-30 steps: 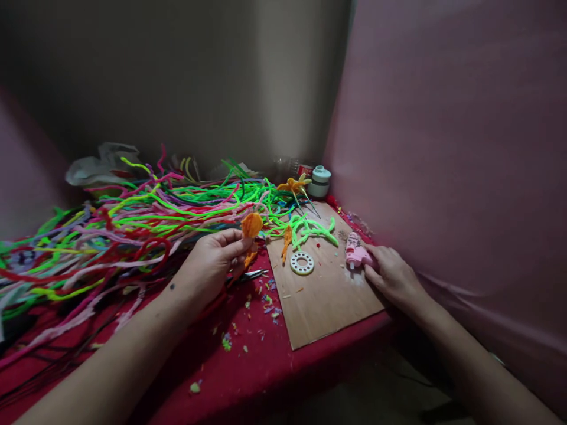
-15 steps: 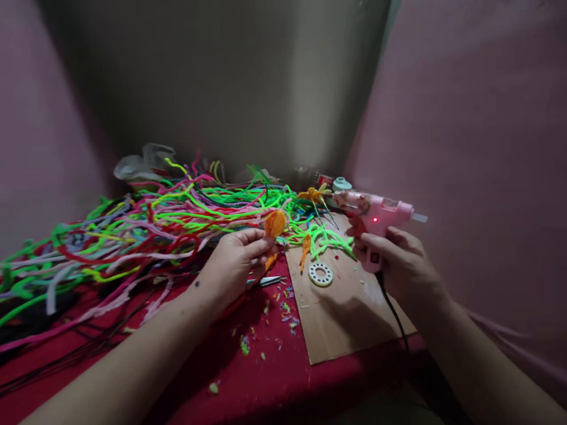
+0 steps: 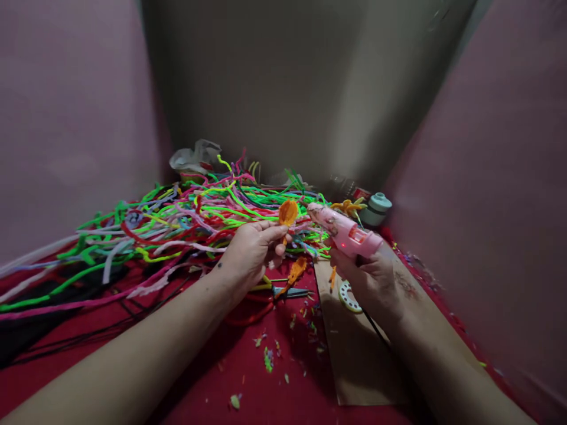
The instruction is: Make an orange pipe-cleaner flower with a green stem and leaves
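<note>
Fuzzy stems [image 3: 177,221] heap along the far edge of the desk [image 3: 274,395]. Before them the left grip [image 3: 252,251] pinches a raised orange petal [image 3: 288,212], scissors [image 3: 300,293] lying nearer the front edge; the right grip [image 3: 376,283] holds a pink glue gun [image 3: 339,227], nozzle towards the petal.

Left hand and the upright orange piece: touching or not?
Touching. The head view shows it: the left hand pinches the upright orange piece near its lower end, thumb over it, the broad part standing clear above.
</note>
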{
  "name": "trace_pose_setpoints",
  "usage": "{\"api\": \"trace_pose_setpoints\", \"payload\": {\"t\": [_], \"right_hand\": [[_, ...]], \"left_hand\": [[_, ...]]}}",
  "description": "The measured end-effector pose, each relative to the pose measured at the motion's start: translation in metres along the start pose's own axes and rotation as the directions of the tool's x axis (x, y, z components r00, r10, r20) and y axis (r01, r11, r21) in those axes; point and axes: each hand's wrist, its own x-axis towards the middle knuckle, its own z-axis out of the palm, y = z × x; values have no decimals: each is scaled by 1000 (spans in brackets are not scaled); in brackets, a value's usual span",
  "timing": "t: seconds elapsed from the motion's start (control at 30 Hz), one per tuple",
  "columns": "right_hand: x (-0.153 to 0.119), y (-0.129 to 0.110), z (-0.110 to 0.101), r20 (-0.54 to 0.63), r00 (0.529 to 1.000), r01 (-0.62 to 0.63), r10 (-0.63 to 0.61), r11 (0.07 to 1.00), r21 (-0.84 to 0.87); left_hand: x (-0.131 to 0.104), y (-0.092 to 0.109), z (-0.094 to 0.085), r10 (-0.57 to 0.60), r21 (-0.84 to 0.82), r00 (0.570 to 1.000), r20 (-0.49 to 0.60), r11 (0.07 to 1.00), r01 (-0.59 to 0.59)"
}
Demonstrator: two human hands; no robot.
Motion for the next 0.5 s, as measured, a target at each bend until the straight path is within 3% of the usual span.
{"api": "trace_pose_setpoints", "payload": {"t": [0.07,0.13,0.5], "right_hand": [[1,-2,3,0,988,153,-153,986,-71],[2,-3,4,6,974,228,-228,968,-102],[1,-6,3,-19,975,216,-222,964,-155]], "left_hand": [[0,-1,0,2,8,1000,2,1000,-2],[0,-2,0,4,24,1000,0,1000,-4],[2,-9,-3,44,82,999,29,996,-47]]}}
